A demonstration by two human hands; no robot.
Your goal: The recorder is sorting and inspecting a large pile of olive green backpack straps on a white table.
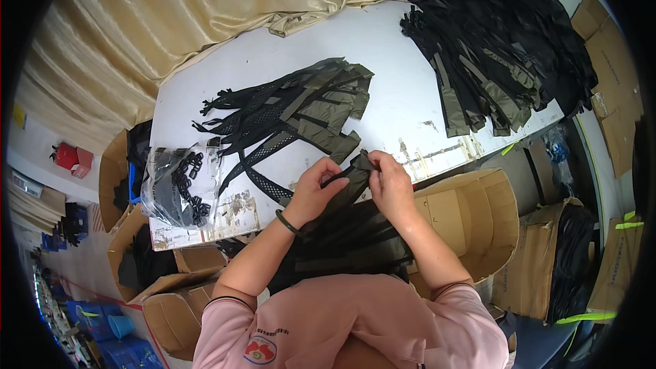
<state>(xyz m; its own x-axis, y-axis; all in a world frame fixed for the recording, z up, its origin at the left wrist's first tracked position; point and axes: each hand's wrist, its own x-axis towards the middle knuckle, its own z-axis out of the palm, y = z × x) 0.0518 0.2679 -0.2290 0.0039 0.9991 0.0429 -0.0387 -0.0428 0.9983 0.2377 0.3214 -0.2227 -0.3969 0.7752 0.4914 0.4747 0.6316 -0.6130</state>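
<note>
My left hand (314,193), with a dark bracelet at its wrist, is closed on a dark olive and black fabric strap piece (354,176) in front of my chest. My right hand (392,190) pinches the upper end of that same piece between thumb and fingers. More dark fabric (348,239) lies below my hands, over my lap. Just beyond, a fanned pile of olive and black mesh strap pieces (324,106) rests on the white table (273,48). A clear plastic bag (160,195) with small black plastic buckles (184,184) sits at the table's left corner.
A large heap of black and olive strap pieces (502,48) covers the table's far right. An open cardboard box (471,219) stands close on my right, beside a box of black material (570,260). More cartons (171,318) stand at left. Gold curtains (205,7) hang behind the table.
</note>
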